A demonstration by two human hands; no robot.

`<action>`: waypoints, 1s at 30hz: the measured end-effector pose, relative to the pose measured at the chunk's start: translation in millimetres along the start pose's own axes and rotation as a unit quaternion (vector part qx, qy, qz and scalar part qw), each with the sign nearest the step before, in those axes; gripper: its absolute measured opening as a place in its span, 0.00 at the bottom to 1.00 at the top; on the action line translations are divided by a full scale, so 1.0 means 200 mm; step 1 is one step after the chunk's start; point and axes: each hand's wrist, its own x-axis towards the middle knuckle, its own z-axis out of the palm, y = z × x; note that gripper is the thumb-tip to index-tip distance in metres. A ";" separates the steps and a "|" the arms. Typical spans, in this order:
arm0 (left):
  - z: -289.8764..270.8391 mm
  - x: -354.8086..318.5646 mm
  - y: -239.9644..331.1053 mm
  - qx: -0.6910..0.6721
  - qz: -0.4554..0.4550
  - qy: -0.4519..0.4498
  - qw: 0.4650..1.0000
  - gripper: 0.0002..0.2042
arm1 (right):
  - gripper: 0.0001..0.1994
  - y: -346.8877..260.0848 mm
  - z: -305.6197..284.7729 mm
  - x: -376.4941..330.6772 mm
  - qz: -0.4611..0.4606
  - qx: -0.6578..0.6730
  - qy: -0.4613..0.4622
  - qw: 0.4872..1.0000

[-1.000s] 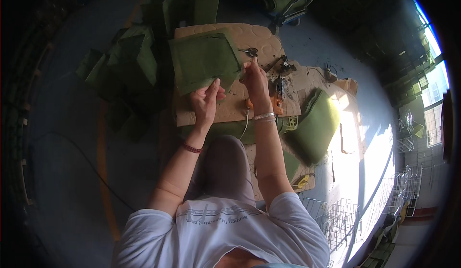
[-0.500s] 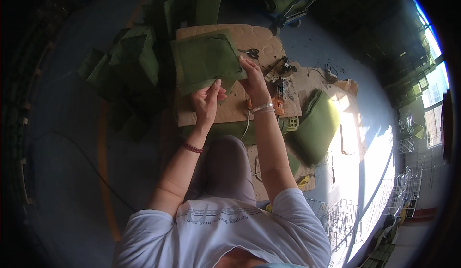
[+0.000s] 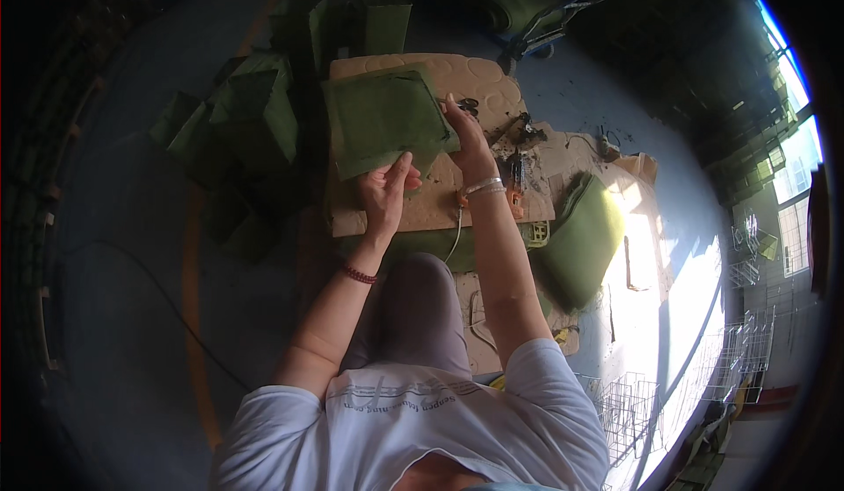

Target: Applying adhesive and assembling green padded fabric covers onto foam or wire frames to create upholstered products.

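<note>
A square green panel [image 3: 387, 117] of fabric-like sheet, with a darker middle and a paler border, is held above the low worktable. My left hand [image 3: 391, 190] pinches its near edge, thumb on top and the other fingers curled below. At the panel's right edge is my right hand [image 3: 468, 139], thumb and fingers pointing away from me along that side; part of its grip is hidden. Just beyond the right hand lie black-handled scissors [image 3: 469, 107], partly covered. An orange-and-black power tool [image 3: 516, 188] with a pale cord rests right of my right wrist.
Several open green square containers [image 3: 255, 113] stand on the left. The worktable is topped with tan board [image 3: 422, 214] and carries dark scraps. A folded green sheet [image 3: 580, 240] leans on the right. Wire racks [image 3: 629, 412] stand lower right; a trolley [image 3: 563, 16] is behind.
The whole view has shifted slightly. My right hand has moved along the panel's right edge, its thumb and fingers now straighter and covering more of the scissors. My left hand keeps its pinch.
</note>
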 end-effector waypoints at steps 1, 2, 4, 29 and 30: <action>0.01 0.00 0.00 -0.008 0.005 -0.009 1.000 0.14 | 0.18 0.00 -0.03 -0.01 0.000 0.000 0.002 1.000; 0.01 0.00 0.00 -0.015 0.010 -0.015 1.000 0.15 | 0.21 0.00 -0.03 -0.04 -0.017 0.039 0.005 0.999; 0.00 0.00 0.00 -0.013 -0.009 -0.014 1.000 0.15 | 0.27 0.04 -0.03 -0.11 -0.051 0.098 0.056 0.992; -0.07 0.02 0.12 -0.036 -0.040 -0.035 0.998 0.16 | 0.10 0.35 0.22 -0.35 -0.184 0.004 0.090 0.979; -0.07 0.02 0.12 -0.037 -0.040 -0.035 0.998 0.16 | 0.10 0.35 0.23 -0.34 -0.185 0.010 0.094 0.978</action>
